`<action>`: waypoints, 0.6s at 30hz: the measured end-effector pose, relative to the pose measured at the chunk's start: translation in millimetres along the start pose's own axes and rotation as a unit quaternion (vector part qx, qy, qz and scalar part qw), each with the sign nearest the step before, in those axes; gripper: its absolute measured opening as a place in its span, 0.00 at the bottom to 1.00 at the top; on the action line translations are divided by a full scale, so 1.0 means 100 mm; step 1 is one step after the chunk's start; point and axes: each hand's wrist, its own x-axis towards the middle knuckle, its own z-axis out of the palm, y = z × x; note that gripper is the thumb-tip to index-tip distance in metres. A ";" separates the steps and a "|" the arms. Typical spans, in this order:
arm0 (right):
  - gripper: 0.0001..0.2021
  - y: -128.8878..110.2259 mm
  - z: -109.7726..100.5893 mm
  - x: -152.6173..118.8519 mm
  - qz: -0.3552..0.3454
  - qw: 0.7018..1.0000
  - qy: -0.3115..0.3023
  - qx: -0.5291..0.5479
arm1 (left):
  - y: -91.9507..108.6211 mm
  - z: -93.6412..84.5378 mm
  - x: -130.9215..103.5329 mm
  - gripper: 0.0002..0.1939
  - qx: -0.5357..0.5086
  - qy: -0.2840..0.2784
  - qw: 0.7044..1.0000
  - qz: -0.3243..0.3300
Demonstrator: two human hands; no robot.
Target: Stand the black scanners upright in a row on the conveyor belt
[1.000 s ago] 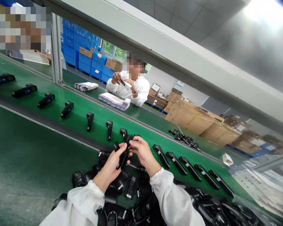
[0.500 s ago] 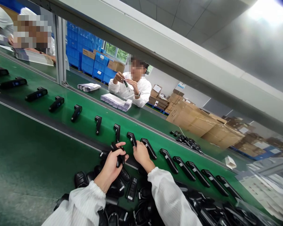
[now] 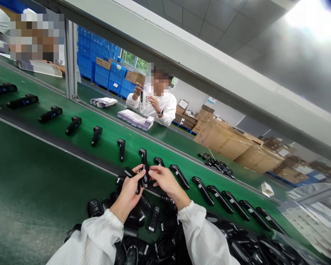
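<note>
My left hand (image 3: 132, 189) is closed around a small bundle of black plastic pieces (image 3: 145, 176), more than one, their exact kind unclear. The fingertips of my right hand (image 3: 165, 180) pinch the edge of the piece nearest it, so both hands meet over the near side of the green belt. Just beyond them, an angled black handheld device (image 3: 159, 161) lies on the belt, partly covered by my right hand. Below my wrists is a heap of black pieces (image 3: 153, 219) with small white labels.
A row of similar black devices (image 3: 202, 190) runs along the green conveyor belt (image 3: 105, 156). Across it, a person (image 3: 165, 106) in white holds a slim white item beside stacked paper boxes (image 3: 135, 119). A metal post (image 3: 71, 59) and overhead beam (image 3: 182, 55) frame the station.
My right hand has left the device on the belt and come left to the pieces in my left hand. The devices on the belt have shifted rightward. The person opposite has raised a white item.
</note>
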 end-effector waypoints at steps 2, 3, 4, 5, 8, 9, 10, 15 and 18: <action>0.20 -0.03 0.07 -0.02 0.011 0.999 0.006 0.034 | 0.01 0.01 -0.01 0.20 0.005 0.012 1.000 0.000; 0.20 -0.05 0.10 -0.01 0.017 0.999 0.019 0.048 | 0.01 0.01 -0.02 0.20 0.007 0.015 1.000 0.000; 0.19 -0.05 0.11 -0.01 0.027 0.997 0.028 0.069 | 0.02 0.02 -0.03 0.20 0.007 0.017 1.000 -0.002; 0.19 -0.06 0.11 0.01 0.040 0.994 0.030 0.097 | 0.02 0.02 -0.03 0.20 0.006 0.018 1.000 -0.004; 0.19 -0.08 0.05 0.07 0.071 0.979 0.026 0.191 | 0.02 0.02 -0.03 0.21 0.003 0.011 1.000 -0.011; 0.19 -0.07 0.02 0.10 0.075 0.972 0.028 0.219 | 0.02 0.01 -0.03 0.22 0.002 0.009 1.000 -0.011; 0.20 -0.06 0.01 0.14 0.076 0.968 0.035 0.237 | 0.03 0.01 -0.02 0.24 0.000 0.006 1.000 -0.010; 0.13 0.18 0.03 0.30 0.041 0.993 0.098 0.059 | 0.04 0.00 -0.03 0.27 -0.003 0.010 1.000 0.004; 0.14 0.32 0.11 0.34 0.013 0.989 0.128 -0.066 | 0.03 0.00 -0.02 0.22 -0.014 0.019 0.999 0.022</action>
